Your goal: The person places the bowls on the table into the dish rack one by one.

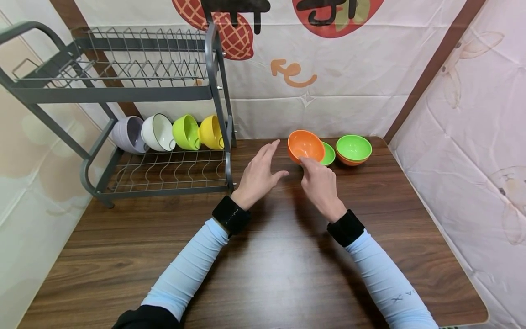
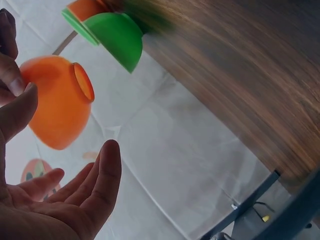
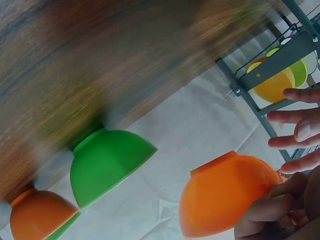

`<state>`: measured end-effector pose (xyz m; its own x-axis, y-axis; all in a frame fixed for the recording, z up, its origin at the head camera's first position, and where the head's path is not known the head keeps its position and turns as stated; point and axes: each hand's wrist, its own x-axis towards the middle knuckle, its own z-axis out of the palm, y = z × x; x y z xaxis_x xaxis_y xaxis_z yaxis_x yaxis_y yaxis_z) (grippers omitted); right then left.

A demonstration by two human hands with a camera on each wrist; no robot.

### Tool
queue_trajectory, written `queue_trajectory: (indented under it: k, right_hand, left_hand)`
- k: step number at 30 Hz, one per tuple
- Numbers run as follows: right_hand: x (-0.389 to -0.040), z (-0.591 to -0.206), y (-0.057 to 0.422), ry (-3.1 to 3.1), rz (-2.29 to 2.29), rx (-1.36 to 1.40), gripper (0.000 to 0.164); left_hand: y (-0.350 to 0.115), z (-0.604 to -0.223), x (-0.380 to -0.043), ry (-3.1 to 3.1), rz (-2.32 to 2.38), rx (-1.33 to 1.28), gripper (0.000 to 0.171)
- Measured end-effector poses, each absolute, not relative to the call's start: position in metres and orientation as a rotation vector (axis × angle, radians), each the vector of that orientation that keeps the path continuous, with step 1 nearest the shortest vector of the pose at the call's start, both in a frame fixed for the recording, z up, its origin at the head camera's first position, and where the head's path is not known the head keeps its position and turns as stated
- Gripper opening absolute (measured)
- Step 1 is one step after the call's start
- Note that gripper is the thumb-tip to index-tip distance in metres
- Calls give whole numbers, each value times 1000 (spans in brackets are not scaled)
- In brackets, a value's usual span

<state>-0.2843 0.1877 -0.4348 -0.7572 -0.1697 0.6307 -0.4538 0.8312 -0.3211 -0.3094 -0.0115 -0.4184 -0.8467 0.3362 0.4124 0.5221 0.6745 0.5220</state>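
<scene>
The rim of an orange bowl (image 1: 305,144) is pinched by the right hand (image 1: 322,185), whose grip is narrow, the fingers curled in at the bowl's near edge. The orange bowl is held tilted above the table (image 1: 267,283), its hollow turned toward the head camera; its foot ring (image 2: 84,82) is shown raised in the left wrist view. At eight o'clock from it, near but apart in the head view, the left hand (image 1: 260,173) is spread wide, with fingers straightened and thumb parted from them. Black bands (image 1: 346,227) are worn on both wrists, over light blue sleeves (image 1: 186,267).

At about four o'clock from the orange bowl, a single green bowl (image 1: 329,154) is partly hidden behind it. Farther out at three o'clock, an upper green bowl (image 1: 354,147) is nested in a lower orange bowl (image 1: 351,161). Well apart at nine o'clock, a dark grey two-tier rack (image 1: 115,95) is seen, on whose lower shelf a lilac bowl (image 1: 123,135), a white bowl (image 1: 153,132), a lime bowl (image 1: 184,132) and a yellow bowl (image 1: 210,132) are lined up, tipped over. At twelve o'clock, a printed cloth (image 1: 349,68) is hung
</scene>
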Motion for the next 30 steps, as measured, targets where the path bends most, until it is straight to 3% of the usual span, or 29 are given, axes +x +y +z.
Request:
queue_trajectory:
  k: [8, 30]
  right_hand:
    - [-280, -430, 176, -2354, 651, 504, 23]
    - [-266, -420, 147, -2270, 743, 601, 31]
  left_hand:
    - [-17, -417, -312, -2593, -943, -675, 95]
    - [-30, -409, -309, -2486, -985, -705, 118]
